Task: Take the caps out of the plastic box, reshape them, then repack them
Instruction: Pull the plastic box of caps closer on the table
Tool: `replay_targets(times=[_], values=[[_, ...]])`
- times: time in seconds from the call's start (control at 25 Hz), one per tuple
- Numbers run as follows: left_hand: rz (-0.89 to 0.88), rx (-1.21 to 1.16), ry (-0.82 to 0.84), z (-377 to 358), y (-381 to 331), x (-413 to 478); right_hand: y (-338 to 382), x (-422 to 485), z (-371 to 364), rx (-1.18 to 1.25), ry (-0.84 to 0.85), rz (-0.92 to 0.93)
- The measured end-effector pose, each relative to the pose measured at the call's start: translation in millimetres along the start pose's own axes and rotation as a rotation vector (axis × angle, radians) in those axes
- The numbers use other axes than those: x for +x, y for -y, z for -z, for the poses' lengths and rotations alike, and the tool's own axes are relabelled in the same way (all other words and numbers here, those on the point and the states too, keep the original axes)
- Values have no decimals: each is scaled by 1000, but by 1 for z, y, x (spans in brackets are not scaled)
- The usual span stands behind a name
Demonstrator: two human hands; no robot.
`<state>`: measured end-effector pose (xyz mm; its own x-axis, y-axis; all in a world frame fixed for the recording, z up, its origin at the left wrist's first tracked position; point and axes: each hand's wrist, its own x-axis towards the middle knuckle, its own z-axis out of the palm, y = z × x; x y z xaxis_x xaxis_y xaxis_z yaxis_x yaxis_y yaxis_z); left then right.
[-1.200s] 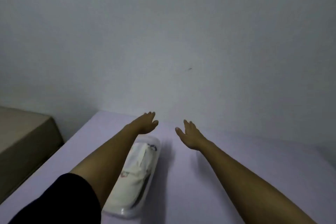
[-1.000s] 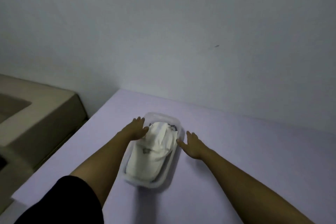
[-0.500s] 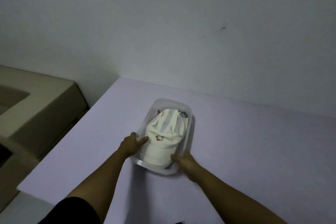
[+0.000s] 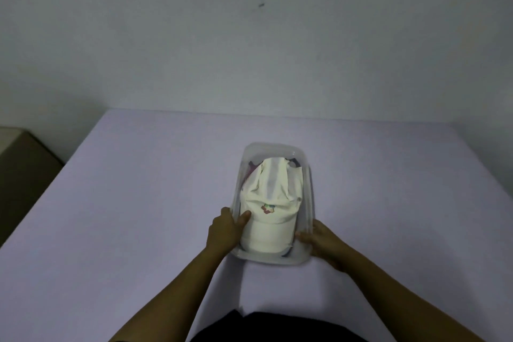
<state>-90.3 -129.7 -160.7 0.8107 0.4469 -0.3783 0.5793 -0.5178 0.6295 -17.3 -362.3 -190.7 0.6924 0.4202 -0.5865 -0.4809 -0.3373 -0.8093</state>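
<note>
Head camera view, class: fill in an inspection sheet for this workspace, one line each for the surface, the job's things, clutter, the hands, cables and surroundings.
Surface: lilac table, flat, running back to the wall.
Job's things: clear plastic box standing on the table, no lid seen; a white cap with a small coloured logo lies on top inside it, brim toward the person; darker fabric shows beneath it at the far end.
Clutter: nothing seen.
Hands: left hand grips the box's near left wall, thumb over the rim against the cap; right hand holds the near right corner.
Cables: nothing seen.
Surroundings: plain grey wall with one small dark mark; a beige unit left of the table.
</note>
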Motion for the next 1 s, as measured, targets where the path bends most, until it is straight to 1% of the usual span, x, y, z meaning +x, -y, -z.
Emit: replay_targets(times=[0.12, 0.24, 0.28, 0.36, 0.44, 0.6, 0.76, 0.92, 1.0], values=[[38, -89, -22, -8, 8, -12, 5, -16, -6, 7, 19, 22], [134, -101, -165, -14, 15, -28, 0, -19, -12, 27, -42, -3], [178, -106, -181, -15, 14, -32, -1, -18, -13, 32, -51, -5], [257, -112, -151, -14, 10, -36, 3, -18, -16, 45, -58, -13], [295, -76, -112, -12, 9, -32, 3, -17, -17, 85, -54, -20], [322, 5, -43, -6, 10, -29, 5, -18, -17, 79, -42, -16], [334, 23, -34, -5, 10, -28, 4, -16, -16, 56, -50, 5], [317, -65, -99, -3, -3, -38, 6, -18, -17, 77, -31, 25], [281, -111, -92, 1, -11, -44, 8, -19, -13, 116, -8, 26]])
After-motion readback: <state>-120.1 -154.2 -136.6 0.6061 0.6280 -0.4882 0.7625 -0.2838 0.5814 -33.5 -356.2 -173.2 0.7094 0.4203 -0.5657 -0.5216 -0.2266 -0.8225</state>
